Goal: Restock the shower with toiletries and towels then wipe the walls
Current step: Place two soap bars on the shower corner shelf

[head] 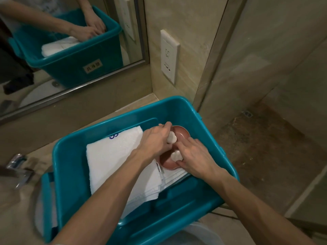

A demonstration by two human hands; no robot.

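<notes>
Beige stone walls [192,20] and a mirror [44,89] at upper left back the counter [42,152]; the shower floor [265,147] lies at right. At lower centre a teal bin [178,101] sits on the counter, holding folded white towels [120,156] and, to their right, a pink dish [182,134], possibly two. The left hand [155,138] pinches a white soap [171,137] in curled fingers above the dish. The right hand [196,156] grips a second soap [176,155], which lies in the dish.

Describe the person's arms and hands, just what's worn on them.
The left forearm and right forearm are bare; no sleeve reaches into view. The left hand and right hand wear no gloves, and no watch, bracelet or ring shows.
</notes>
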